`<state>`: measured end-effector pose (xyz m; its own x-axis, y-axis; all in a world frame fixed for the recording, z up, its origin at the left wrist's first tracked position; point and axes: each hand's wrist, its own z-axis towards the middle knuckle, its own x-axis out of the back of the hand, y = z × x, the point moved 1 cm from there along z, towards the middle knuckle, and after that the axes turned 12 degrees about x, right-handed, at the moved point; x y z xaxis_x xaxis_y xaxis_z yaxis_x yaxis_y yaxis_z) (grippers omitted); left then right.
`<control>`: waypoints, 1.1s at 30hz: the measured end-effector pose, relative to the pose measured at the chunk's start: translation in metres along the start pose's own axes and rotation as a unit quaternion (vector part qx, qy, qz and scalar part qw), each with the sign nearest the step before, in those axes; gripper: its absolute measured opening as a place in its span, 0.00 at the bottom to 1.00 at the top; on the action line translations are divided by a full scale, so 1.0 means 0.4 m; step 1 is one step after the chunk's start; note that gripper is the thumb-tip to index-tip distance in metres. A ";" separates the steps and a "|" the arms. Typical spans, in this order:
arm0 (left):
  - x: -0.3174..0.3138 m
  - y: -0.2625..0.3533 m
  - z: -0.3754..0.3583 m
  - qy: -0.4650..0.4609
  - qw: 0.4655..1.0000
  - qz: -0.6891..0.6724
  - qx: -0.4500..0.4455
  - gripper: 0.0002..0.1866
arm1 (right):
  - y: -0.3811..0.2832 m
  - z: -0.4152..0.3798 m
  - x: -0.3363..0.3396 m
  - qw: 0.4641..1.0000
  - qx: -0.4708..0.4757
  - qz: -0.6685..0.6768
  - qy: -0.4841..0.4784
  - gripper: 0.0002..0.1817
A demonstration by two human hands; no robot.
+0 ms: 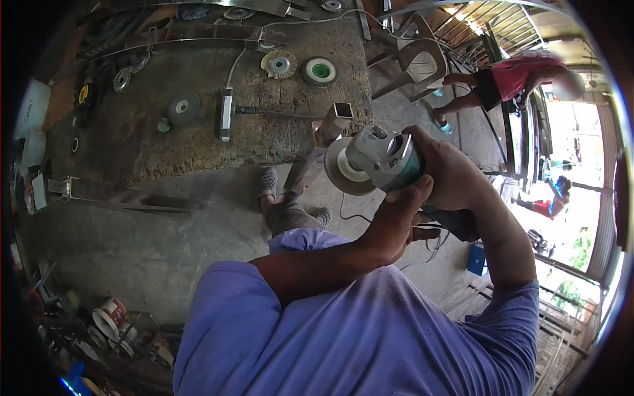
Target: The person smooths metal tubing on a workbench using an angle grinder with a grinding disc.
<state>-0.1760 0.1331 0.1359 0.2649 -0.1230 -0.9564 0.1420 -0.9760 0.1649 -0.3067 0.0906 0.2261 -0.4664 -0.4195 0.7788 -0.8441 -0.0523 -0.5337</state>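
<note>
An angle grinder with a teal and grey body is held up in front of my chest, its round disc facing left. My right hand wraps round the grinder's body from the right. From below, my left hand grips the same tool, thumb pressed against the body and some fingers hidden. Just beyond the disc, a square metal tube stands at the bench edge, its open end facing up. The disc appears apart from the tube's end.
The worn workbench bears a power strip, a green-centred disc, a flap wheel and long metal bars. A plastic chair and a person in red are at right. Buckets sit lower left.
</note>
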 end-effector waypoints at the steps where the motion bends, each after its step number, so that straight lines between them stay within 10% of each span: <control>1: 0.001 0.000 0.003 0.009 1.000 -0.013 -0.012 0.35 | 0.001 0.012 0.005 1.000 0.001 -0.002 -0.009 0.38; 33: 0.003 0.005 0.024 0.020 0.991 -0.043 -0.123 0.30 | -0.021 0.114 0.050 0.994 0.004 -0.005 -0.113 0.43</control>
<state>-0.1844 0.1292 0.1327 0.2777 -0.0287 -0.9602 0.3937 -0.9084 0.1410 -0.2969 0.0415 0.2310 -0.3851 -0.6118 0.6909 -0.8461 -0.0648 -0.5290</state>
